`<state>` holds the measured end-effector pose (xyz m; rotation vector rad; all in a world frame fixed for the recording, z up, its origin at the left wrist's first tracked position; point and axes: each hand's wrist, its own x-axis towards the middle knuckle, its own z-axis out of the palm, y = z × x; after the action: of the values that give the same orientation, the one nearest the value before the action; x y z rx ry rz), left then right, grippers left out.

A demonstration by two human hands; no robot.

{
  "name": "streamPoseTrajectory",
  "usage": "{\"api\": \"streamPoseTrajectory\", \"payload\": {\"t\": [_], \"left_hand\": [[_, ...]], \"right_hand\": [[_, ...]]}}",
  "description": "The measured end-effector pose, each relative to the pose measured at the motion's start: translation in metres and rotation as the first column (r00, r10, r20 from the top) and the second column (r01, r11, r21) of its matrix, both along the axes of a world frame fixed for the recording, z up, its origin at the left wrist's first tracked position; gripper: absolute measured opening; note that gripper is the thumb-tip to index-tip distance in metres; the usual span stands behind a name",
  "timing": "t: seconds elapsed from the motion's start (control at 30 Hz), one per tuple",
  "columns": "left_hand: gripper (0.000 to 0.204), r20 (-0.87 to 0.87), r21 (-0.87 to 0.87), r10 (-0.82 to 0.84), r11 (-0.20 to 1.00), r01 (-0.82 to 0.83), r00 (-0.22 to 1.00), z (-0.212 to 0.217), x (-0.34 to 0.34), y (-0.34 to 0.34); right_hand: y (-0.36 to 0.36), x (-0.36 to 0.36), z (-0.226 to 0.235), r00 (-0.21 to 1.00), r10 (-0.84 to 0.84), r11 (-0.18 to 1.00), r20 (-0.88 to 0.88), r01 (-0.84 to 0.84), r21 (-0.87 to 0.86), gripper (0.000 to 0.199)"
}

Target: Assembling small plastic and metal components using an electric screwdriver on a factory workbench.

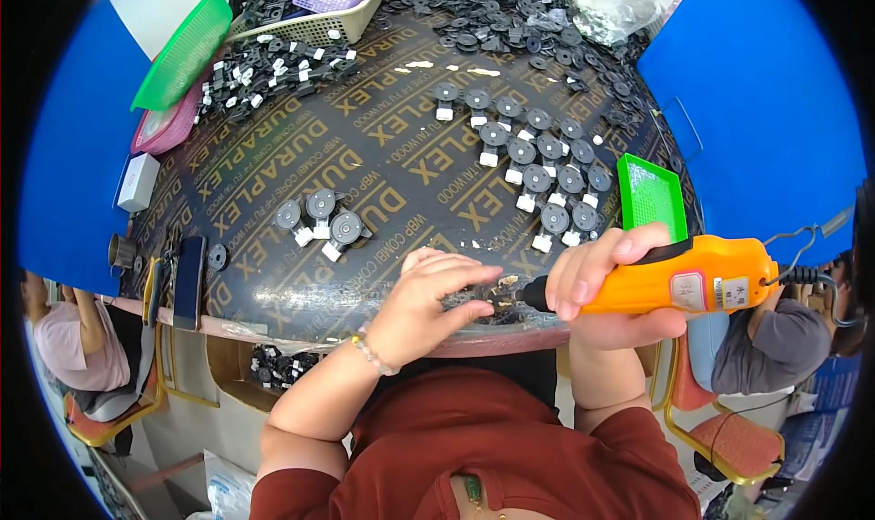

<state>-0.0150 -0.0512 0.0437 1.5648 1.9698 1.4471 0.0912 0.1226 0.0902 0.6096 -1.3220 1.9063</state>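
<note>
My right hand (pixel 611 283) is wrapped round an orange electric screwdriver (pixel 702 278), held level, its black nose pointing left. The tip of the screwdriver ends close to the fingers of my left hand (pixel 424 306). On that hand the thumb and forefinger are apart, with nothing plainly held between them. Small dark and yellowish bits (pixel 503 294) lie at the table's near edge by the tip, too small to name. Three black round parts with white blocks (pixel 320 205) sit beyond my left hand. Several more such parts (pixel 536 179) stand in slanting rows to the right.
A large heap of black discs (pixel 483 14) covers the far side. Black parts with white blocks (pixel 264 73) are piled far left, near a cream basket (pixel 342 26) and green basket (pixel 187 51). A green tray (pixel 652 192) stands right; a phone (pixel 189 283) lies left.
</note>
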Motion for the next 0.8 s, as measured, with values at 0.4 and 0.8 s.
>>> {"api": "streamPoseTrajectory", "payload": {"t": [0.4,0.8], "left_hand": [[0.008,0.152,-0.009,0.039,0.999,-0.038,0.988,-0.015,0.014,0.007],[0.012,0.378,-0.020,-0.155,0.984,0.175,0.913,-0.015,0.011,0.021]], "right_hand": [[-0.003,0.012,0.001,0.999,-0.006,0.998,0.035,0.008,-0.057,0.070],[0.006,0.021,0.000,1.000,-0.006,0.994,-0.006,0.006,-0.112,0.070]]}}
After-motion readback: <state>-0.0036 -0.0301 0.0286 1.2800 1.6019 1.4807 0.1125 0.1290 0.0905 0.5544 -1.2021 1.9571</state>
